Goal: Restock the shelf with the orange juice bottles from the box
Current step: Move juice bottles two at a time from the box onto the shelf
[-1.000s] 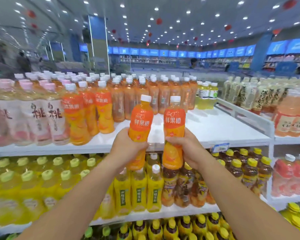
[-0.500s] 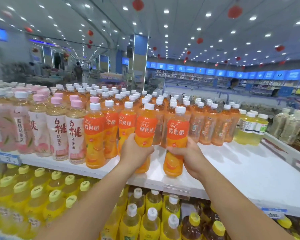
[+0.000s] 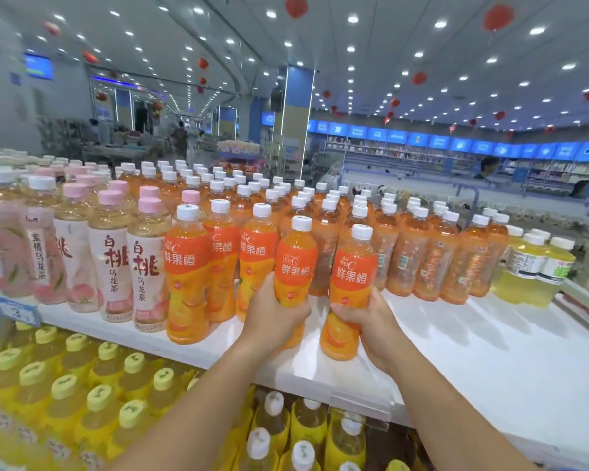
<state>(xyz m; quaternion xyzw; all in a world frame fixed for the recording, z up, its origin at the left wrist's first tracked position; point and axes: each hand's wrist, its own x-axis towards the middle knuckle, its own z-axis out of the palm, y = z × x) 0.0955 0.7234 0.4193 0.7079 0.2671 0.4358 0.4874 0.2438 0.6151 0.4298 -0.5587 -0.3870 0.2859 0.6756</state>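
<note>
Top shelf (image 3: pixel 490 351): flat white board, its near right part bare, with a clear plastic price-tag holder (image 3: pixel 361 404) on the front edge.

Left hand (image 3: pixel 272 316): fingers wrapped round the lower body of an orange juice bottle with white cap and orange label (image 3: pixel 295 266), held upright over the shelf's near edge; whether its base touches the board cannot be told.

Right hand (image 3: pixel 371 322): fingers closed on a second white-capped orange juice bottle (image 3: pixel 351 290), upright, just right of the first, its base close over the board.

Stock on the shelf: a row of three matching orange juice bottles (image 3: pixel 218 263) just left of the held pair; peach oolong tea bottles with pink caps (image 3: pixel 116 253) at far left; amber tea bottles with white caps (image 3: pixel 422 260) behind and to the right; pale yellow drink bottles (image 3: pixel 531 270) at the right end.

Lower shelf: yellow-capped yellow bottles (image 3: pixel 65 385) at near left, white-capped yellow bottles (image 3: pixel 303 436) below the hands.

Room: a large shop, white ceiling with round spotlights (image 3: pixel 352 19), hanging red lanterns (image 3: pixel 296 5), blue illuminated signs (image 3: pixel 439 142) along the far right wall, a blue and white pillar (image 3: pixel 295 107) in the middle distance.
</note>
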